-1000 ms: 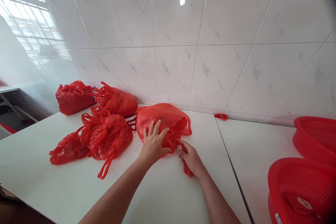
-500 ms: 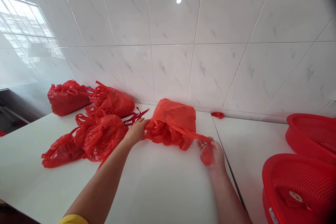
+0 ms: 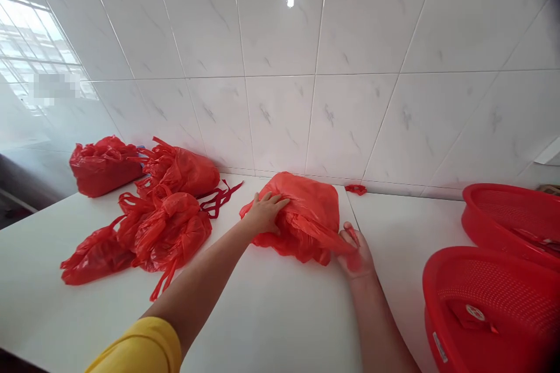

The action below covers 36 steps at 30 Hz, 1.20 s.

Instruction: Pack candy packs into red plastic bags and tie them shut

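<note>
A red plastic bag (image 3: 306, 210) lies on the white counter (image 3: 271, 315) near the tiled wall. My left hand (image 3: 265, 213) rests on the bag's left side, fingers spread over the plastic. My right hand (image 3: 357, 253) is at the bag's right corner, with its fingers closed on a pulled-out handle of the bag. Several other tied red bags (image 3: 170, 227) lie in a heap to the left.
Two red plastic strainer baskets (image 3: 490, 297) stand at the right, one behind the other. A small red scrap (image 3: 355, 189) lies by the wall. More full red bags (image 3: 105, 163) sit at the back left. A window is at the far left.
My left hand moved from the bag's left edge onto its top. My right hand came back in toward the bag with the handle. The bag shifted slightly to the right.
</note>
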Available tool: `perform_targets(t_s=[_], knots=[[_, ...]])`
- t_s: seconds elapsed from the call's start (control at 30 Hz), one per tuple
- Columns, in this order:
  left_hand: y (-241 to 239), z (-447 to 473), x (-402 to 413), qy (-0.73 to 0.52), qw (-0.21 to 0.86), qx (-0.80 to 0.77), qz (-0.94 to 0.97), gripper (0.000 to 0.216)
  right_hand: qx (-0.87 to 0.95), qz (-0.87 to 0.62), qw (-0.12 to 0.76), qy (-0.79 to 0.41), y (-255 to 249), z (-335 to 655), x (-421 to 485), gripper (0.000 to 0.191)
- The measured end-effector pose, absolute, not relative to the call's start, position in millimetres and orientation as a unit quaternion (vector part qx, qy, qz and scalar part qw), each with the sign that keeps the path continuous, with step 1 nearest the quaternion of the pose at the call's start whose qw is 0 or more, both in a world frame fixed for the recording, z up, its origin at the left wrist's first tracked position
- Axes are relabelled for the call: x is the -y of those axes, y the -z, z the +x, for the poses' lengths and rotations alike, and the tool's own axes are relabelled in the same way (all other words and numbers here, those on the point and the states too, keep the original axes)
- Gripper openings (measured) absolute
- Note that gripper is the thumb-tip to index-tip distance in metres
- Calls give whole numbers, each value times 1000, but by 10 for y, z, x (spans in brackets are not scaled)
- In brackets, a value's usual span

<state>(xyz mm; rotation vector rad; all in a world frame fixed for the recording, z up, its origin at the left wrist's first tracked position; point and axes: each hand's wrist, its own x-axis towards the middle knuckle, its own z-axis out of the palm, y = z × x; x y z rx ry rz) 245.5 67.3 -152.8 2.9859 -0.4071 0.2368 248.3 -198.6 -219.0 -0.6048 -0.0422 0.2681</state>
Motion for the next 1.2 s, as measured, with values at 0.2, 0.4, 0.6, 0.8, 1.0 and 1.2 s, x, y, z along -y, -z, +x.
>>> perform_targets(t_s=[0.2, 0.4, 0.6, 0.8, 1.0, 1.2], knots=[[1607, 2705, -1020, -116, 75, -54, 989, 57, 11, -292, 956, -22, 2195, 2516, 2257, 14], [1334, 2612, -1109, -282, 113, -126, 944, 57, -41, -278, 960, 9, 2285, 2568, 2235, 21], [1581, 2039, -341, -279, 234, 168, 916, 42, -79, -274, 958, -26, 2378, 2585, 2197, 24], [2179, 1825, 75, -162, 380, 67, 908, 26, -9, -274, 960, -62, 2208, 2507, 2126, 23], [2259, 1938, -89, -268, 495, -43, 826, 6, 76, -373, 903, -198, 2129, 2357, 1840, 43], [2288, 2015, -121, -335, 430, 93, 833, 9, 106, -471, 832, -274, 2184, 2296, 1595, 35]])
